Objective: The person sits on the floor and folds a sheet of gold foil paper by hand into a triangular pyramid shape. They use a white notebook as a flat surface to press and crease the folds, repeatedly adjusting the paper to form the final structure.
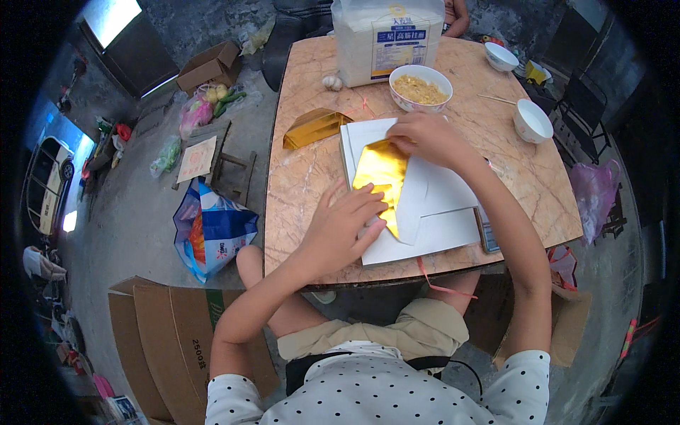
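A sheet of gold foil paper, partly folded, lies on a stack of white paper or card on the table. My left hand rests flat with spread fingers on its lower left part. At the upper right corner of the foil, my right hand pinches the edge between bent fingers. A pale paper flap extends below the foil. Left of the stack sits a folded gold paper piece. Behind the stack stands a patterned white bowl of yellowish crumbly food.
The marbled table also bears a large noodle package, garlic, two white bowls and a phone by my right forearm. Open cardboard boxes flank my legs. A blue bag stands left.
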A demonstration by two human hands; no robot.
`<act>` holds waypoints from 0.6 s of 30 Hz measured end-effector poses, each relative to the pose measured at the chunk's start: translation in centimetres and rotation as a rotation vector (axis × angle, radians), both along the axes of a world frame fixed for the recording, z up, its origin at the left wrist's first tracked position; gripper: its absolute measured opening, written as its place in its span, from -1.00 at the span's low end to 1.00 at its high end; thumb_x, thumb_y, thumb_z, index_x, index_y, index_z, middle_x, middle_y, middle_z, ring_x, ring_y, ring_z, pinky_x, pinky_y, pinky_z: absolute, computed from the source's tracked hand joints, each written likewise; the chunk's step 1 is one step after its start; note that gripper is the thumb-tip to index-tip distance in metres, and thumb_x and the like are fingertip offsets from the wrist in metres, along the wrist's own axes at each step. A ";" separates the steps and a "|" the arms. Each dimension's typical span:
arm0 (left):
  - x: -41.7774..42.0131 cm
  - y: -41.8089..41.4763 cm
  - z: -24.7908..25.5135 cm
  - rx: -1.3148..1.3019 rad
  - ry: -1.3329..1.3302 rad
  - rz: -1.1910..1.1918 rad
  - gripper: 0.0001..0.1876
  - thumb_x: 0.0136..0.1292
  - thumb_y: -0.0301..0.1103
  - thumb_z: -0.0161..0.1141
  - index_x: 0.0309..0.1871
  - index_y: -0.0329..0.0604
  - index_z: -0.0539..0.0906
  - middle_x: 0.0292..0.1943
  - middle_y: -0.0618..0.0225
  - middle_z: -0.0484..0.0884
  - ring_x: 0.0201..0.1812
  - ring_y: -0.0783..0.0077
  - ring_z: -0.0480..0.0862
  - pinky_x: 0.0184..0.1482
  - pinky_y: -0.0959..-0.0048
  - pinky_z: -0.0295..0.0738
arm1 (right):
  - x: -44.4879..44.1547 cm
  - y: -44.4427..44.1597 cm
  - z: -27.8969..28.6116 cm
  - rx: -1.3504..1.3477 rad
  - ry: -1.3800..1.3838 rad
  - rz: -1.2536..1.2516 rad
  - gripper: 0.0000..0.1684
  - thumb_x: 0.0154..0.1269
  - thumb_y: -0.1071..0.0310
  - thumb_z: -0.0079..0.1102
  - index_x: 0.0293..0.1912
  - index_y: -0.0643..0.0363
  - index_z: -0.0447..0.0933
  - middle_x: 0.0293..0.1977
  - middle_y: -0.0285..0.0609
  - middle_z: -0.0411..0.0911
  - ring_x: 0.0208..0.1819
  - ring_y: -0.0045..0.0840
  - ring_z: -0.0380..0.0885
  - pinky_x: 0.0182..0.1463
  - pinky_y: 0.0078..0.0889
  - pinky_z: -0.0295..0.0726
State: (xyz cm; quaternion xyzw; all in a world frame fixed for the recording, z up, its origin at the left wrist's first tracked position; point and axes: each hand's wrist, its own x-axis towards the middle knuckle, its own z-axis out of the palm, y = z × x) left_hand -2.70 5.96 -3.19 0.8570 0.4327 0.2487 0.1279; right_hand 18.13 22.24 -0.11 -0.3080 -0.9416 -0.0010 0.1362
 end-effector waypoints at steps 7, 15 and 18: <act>0.0 2.4 2.2 0.240 0.166 0.231 -0.64 0.35 -0.18 0.07 0.11 -0.15 0.59 0.14 0.25 0.57 0.34 0.27 0.37 0.44 0.04 -0.05 | 4.3 -8.5 -3.4 0.296 0.098 -0.322 -0.85 0.11 0.41 0.24 -0.29 0.14 0.49 -0.42 -0.19 0.50 -0.36 -0.37 0.54 -0.33 -0.33 0.49; 1.2 4.8 3.8 -0.057 0.338 0.118 -0.68 0.40 -0.21 0.04 0.14 -0.03 0.59 0.17 0.32 0.56 0.36 0.34 0.36 0.44 0.09 0.00 | 5.5 -13.2 -2.0 -0.075 0.235 0.050 -0.79 0.27 0.37 0.18 -0.09 0.17 0.55 -0.30 -0.15 0.45 -0.25 -0.39 0.48 -0.15 -0.40 0.47; 0.6 5.5 3.2 -0.033 0.263 0.081 -0.69 0.39 -0.20 0.05 0.13 0.00 0.60 0.18 0.34 0.56 0.36 0.35 0.36 0.44 0.08 0.01 | 5.5 -11.4 0.0 -0.254 0.162 0.054 -0.78 0.37 0.38 0.07 -0.03 0.13 0.57 -0.06 -0.15 0.39 -0.06 -0.39 0.42 0.07 -0.33 0.42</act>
